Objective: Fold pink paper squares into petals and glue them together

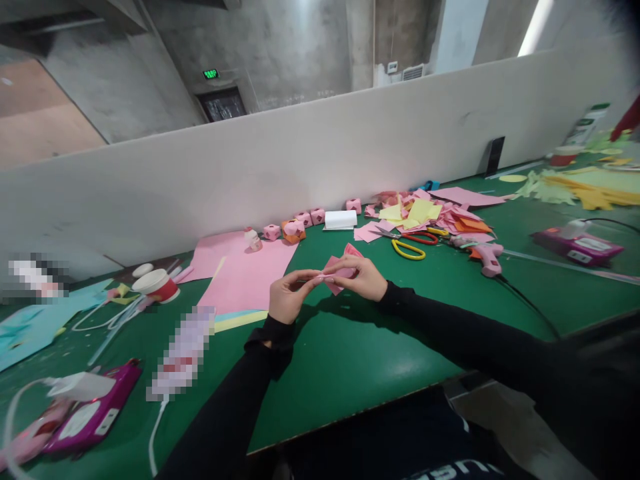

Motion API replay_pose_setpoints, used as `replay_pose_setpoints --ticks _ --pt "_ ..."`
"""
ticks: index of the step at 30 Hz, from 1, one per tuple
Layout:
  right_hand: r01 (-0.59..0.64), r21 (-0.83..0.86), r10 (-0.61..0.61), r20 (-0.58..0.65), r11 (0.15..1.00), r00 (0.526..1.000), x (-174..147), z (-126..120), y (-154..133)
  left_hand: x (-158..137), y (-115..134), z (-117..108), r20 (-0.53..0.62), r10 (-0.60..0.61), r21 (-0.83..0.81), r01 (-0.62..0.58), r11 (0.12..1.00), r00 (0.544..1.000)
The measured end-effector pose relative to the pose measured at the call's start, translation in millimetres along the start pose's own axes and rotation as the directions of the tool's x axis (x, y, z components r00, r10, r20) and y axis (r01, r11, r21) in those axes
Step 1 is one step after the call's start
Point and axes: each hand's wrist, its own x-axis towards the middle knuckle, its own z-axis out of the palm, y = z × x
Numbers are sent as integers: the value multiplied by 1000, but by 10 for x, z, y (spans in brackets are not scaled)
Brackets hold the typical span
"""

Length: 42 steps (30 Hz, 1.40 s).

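Between my two hands, above the green table point(350, 360), is a folded piece of pink paper point(336, 264). My left hand point(291, 293) pinches its left edge between thumb and fingertips. From the right, my right hand point(365, 279) grips the same paper, its fingers covering part of it. Some folds stand up behind the fingers, and the full shape is hidden. Left of my hands lie large pink sheets point(250, 277). Small folded pink paper cubes point(271, 232) stand in a row behind, one beside an orange folded piece point(294, 233).
Yellow-handled scissors point(409, 249), red-handled scissors point(420, 237), a pink glue gun point(491, 259) and a pile of paper scraps point(420, 213) lie to the right. Leftward are a paper cup point(156, 285) and a purple power strip point(95, 413). A white partition point(300, 153) bounds the back.
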Motion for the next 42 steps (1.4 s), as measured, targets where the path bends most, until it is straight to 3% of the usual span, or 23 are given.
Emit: replay_pose_setpoints --ticks 4,11,23,28,33,42 --pt "-7 -23 7 -3 1000 1000 2 5 20 -1 12 -3 1 16 42 -17 999 1000" --pt "-6 -4 6 18 1000 1000 -2 1 55 1 61 -19 5 86 263 -84 961 996" --pt "9 15 -9 -11 1000 1000 -6 24 109 5 9 -27 -19 103 250 -96 963 994" --pt "81 -132 -86 -39 988 996 -6 16 99 6 -15 -20 -22 87 198 -81 977 996" --pt "115 -266 -138 -71 957 988 -7 15 90 5 -20 -15 -11 91 266 -85 960 996" --pt "49 -261 -69 -67 964 995 7 40 98 22 -54 -25 -5 146 305 -138 942 989"
